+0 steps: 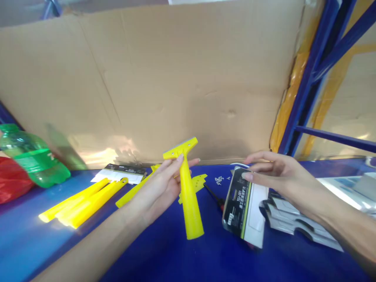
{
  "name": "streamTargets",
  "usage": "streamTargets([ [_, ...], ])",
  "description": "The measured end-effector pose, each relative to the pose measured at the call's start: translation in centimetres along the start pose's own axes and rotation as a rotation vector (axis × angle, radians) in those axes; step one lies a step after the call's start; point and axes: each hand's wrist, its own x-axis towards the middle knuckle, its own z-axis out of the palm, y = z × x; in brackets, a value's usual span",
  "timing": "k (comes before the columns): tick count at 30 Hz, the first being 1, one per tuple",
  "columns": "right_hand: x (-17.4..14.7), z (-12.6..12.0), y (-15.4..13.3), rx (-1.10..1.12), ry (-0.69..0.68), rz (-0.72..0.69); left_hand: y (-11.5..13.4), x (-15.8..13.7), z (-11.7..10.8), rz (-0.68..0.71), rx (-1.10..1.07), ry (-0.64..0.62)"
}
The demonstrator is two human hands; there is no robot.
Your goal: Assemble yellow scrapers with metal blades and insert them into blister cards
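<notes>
My left hand grips a yellow scraper just below its head, so the blade end points up and the wide handle end hangs down over the blue table. Two small screws show on the scraper's head. Between the thumb and fingers of my right hand is the top of a blister pack with a black and white printed card. Behind the scraper lie some yellow plastic pieces with holes, a screwdriver and a small heap of screws.
Several yellow handles lie at the left, near another packaging card. A green bottle leans beside a red bag. Stacked packaging cards are at the right. A cardboard sheet and a blue metal frame stand behind the table.
</notes>
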Motion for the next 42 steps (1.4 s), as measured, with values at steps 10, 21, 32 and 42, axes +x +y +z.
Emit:
streamTargets([
  [10, 0.9, 2.8, 1.2, -0.059, 0.026, -0.06, -0.6, -0.4, -2.0, 0.032, -0.069, 0.005],
  [21, -0.3, 2.9, 3.3, 0.035, 0.139, 0.029, -3.1, -1.3, -1.9, -0.119, -0.019, -0.18],
  [32, -1.2, 4.0, 3.1, 0.1, 0.004, 0.041, -2.9, -1.7, -2.0, -0.146, -0.024, -0.145],
  [42, -1.2, 3.7, 4.1, -0.074, 0.049, -0.01, -3.3, -1.7, -2.0, -0.102, 0.021, -0.199],
])
